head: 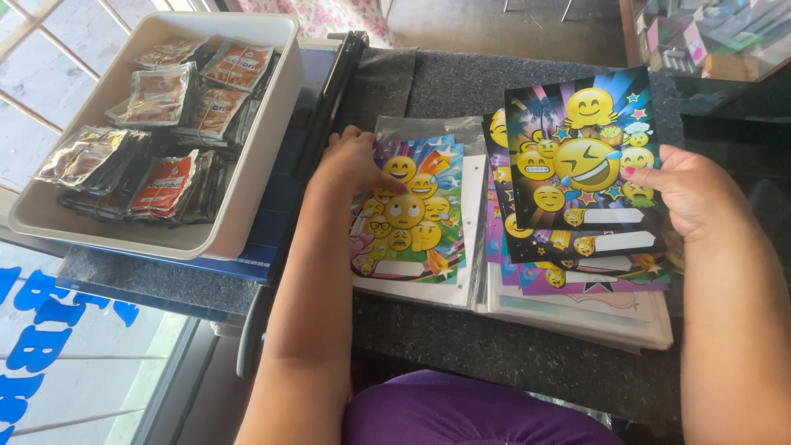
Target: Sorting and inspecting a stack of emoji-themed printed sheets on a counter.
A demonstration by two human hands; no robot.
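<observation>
Your right hand (688,191) pinches the top card (581,165) at its right edge, thumb on the face and fingers behind, lifting it tilted above the card stack (577,276) on the right side of the counter (461,338). Your left hand (350,165) rests with fingers curled, pressing down on the sleeved card (408,210) that lies flat on the left-hand pile, just beside the stack. Keep the pinch near the edge so the printed face stays clean, and hold the left pile steady under the left hand so its clear sleeve (428,130) does not slide (the plastic is likely slippery). Count: one card in the right hand; at least three more card faces fanned beneath it, the full depth of the stack cannot be told; one card visible in the sleeve. One white tray (247,222) stands at the left, holding roughly six bundles of foil packets (165,185).
</observation>
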